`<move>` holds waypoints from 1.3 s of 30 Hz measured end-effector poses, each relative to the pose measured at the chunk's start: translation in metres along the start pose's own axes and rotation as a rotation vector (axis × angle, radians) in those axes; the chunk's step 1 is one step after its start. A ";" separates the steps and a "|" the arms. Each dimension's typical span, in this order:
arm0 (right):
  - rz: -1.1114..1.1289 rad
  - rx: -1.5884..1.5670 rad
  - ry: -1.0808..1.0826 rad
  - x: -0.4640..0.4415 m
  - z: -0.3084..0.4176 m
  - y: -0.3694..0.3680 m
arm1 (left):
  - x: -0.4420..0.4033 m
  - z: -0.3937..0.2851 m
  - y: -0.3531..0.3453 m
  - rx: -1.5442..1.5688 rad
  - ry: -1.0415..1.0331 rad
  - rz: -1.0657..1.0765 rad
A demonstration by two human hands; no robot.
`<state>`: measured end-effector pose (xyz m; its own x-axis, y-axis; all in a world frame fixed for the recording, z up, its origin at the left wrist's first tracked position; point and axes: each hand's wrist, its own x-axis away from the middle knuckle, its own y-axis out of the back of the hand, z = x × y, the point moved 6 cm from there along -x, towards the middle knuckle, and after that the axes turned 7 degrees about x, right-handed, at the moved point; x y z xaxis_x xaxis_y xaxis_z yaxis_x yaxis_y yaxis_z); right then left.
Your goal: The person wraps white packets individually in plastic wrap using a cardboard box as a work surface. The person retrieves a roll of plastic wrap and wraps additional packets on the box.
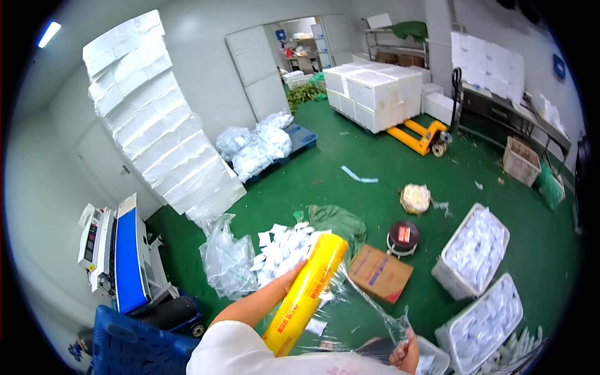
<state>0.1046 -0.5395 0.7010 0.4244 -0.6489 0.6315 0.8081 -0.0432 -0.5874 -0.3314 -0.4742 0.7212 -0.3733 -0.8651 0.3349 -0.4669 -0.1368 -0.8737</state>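
Observation:
A large yellow roll of plastic film (306, 294) with red print lies slanted in front of my body. My left hand (292, 276) grips its far side, and the fingers are mostly hidden behind the roll. Clear film (369, 306) stretches from the roll toward the right. My right hand (406, 354) is closed on the gathered edge of that film, at the bottom of the view. Beyond the roll, white packets (278, 247) lie in a heap on the green floor, and a cardboard box (380, 274) sits to the right of the roll.
A round stool (404, 235) stands behind the cardboard box. White bins of bagged packs (475, 253) are at right. A blue-belted machine (131, 256) and blue crate (134, 344) stand at left. Farther off are stacked white boxes (156, 119) and a yellow pallet jack (425, 137).

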 end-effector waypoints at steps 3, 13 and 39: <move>-0.240 0.038 0.111 -0.060 0.045 0.049 | -0.080 0.032 0.066 0.147 0.222 -0.069; 0.226 0.426 -0.219 -0.239 0.324 -0.001 | -0.186 0.169 0.047 -0.120 0.295 -0.535; 0.360 0.818 -1.127 -0.393 0.216 -0.249 | -0.244 0.366 -0.014 0.578 -0.641 -1.267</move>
<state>-0.1750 -0.1097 0.7085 0.4309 0.4221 0.7976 0.4283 0.6822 -0.5925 0.0601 -0.4375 0.5226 0.4856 -0.0738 0.8711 0.2212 -0.9536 -0.2041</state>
